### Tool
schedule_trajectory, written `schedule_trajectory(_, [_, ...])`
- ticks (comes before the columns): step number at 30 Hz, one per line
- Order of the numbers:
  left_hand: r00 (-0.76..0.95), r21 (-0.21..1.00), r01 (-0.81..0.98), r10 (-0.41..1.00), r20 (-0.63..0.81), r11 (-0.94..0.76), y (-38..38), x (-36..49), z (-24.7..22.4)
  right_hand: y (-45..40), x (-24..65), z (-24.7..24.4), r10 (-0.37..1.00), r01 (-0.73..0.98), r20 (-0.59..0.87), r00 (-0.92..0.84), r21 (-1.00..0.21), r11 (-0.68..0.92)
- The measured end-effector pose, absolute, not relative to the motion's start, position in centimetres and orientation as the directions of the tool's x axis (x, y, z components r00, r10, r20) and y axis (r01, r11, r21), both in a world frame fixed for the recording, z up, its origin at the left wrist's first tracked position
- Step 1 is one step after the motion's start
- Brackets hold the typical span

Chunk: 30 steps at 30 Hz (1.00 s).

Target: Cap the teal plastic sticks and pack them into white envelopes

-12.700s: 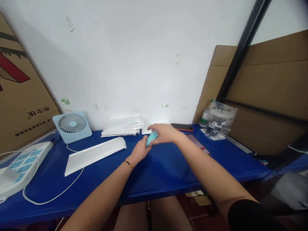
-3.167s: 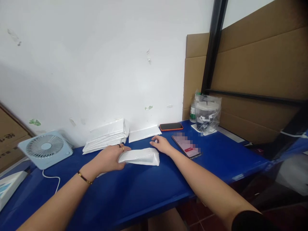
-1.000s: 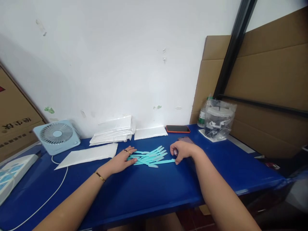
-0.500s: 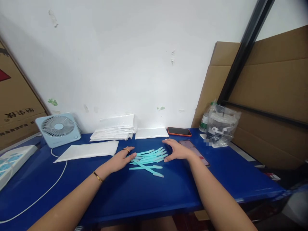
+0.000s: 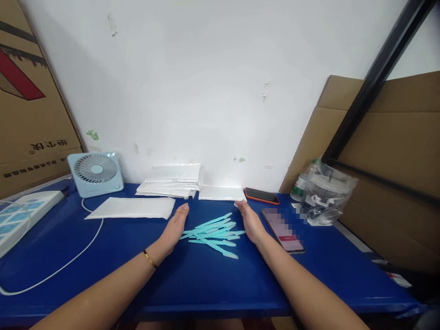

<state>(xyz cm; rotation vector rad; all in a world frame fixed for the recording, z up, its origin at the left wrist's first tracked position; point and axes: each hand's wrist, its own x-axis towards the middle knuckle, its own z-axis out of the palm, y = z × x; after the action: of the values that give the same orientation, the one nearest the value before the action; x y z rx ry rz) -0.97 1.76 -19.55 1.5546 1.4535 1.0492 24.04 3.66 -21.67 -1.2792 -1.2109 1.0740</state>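
A loose pile of turquoise eyebrow razors (image 5: 215, 234) lies on the blue tabletop, with the pale blade ends mostly toward the right. My left hand (image 5: 176, 230) stands on its edge at the left end of the pile, palm facing inward and fingers stretched out, touching or nearly touching the handle ends. On the other side, my right hand (image 5: 251, 223) is held the same way, close to the blade ends, with its fingers extended. Neither hand grips a razor. Some handle ends are partly hidden by my left hand.
Behind are a stack of white padded sleeves (image 5: 172, 178), a single white sleeve (image 5: 132, 208) and an orange-edged phone (image 5: 261, 195). A lit phone (image 5: 283, 231) lies right of my right hand. A fan (image 5: 96, 174), power strip (image 5: 29, 215) and bagged cup (image 5: 325, 195) stand at the sides.
Both hands have turned upright, palms facing each other at the pile's two ends. My left fingers no longer lie over the razors. The razors have shifted slightly, and the view has tilted.
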Motion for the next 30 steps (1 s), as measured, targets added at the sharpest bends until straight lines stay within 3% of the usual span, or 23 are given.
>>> schedule_trajectory(5, [0.115, 0.97, 0.217, 0.99, 0.085, -0.109, 2.9, 0.4, -21.0, 2.8, 22.2, -21.2, 0.999, -0.025, 0.022, -0.033, -0.999, 0.021])
schedule_trajectory(9, [0.131, 0.979, 0.165, 0.987, 0.095, -0.117, 4.4, 0.7, -21.3, 3.3, 22.8, -21.1, 0.994, -0.082, 0.041, 0.104, -0.995, 0.049])
schedule_trajectory(12, [0.148, 0.989, 0.122, 0.987, 0.063, -0.081, 4.8, 0.6, -21.3, 3.6, 23.1, -21.2, 0.996, -0.112, 0.017, 0.087, -0.993, 0.026])
schedule_trajectory(16, [0.222, 0.978, 0.191, 0.974, 0.038, -0.082, 4.7, 0.3, -20.7, 2.8, 23.2, -20.7, 0.999, -0.126, -0.038, -0.036, -0.991, -0.043])
schedule_trajectory(18, [0.277, 0.931, 0.336, 0.96, 0.045, -0.141, 4.9, -0.1, -20.1, 2.7, 23.8, -20.1, 1.0, -0.016, -0.011, -0.019, -1.0, -0.011])
schedule_trajectory(20, [0.343, 0.839, 0.494, 0.938, 0.053, -0.229, 5.6, -0.5, -19.6, 3.3, 24.8, -19.3, 0.997, 0.245, 0.074, 0.003, -0.967, 0.071])
schedule_trajectory(23, [0.465, 0.713, 0.603, 0.884, 0.052, -0.359, 7.1, -0.7, -19.2, 5.1, 25.8, -18.6, 0.979, 0.64, 0.151, -0.137, -0.741, 0.203])
schedule_trajectory(25, [0.524, 0.686, 0.603, 0.851, 0.045, -0.407, 8.0, -0.5, -19.3, 6.2, 25.8, -18.5, 0.955, 0.714, 0.054, -0.291, -0.652, 0.255])
schedule_trajectory(27, [0.556, 0.667, 0.601, 0.83, 0.047, -0.44, 8.4, -0.3, -19.4, 7.0, 25.5, -18.8, 0.918, 0.711, -0.055, -0.393, -0.651, 0.265])
schedule_trajectory(30, [0.585, 0.615, 0.607, 0.807, 0.083, -0.503, 8.5, -0.4, -19.7, 7.0, 24.8, -19.6, 0.913, 0.678, -0.041, -0.406, -0.683, 0.272])
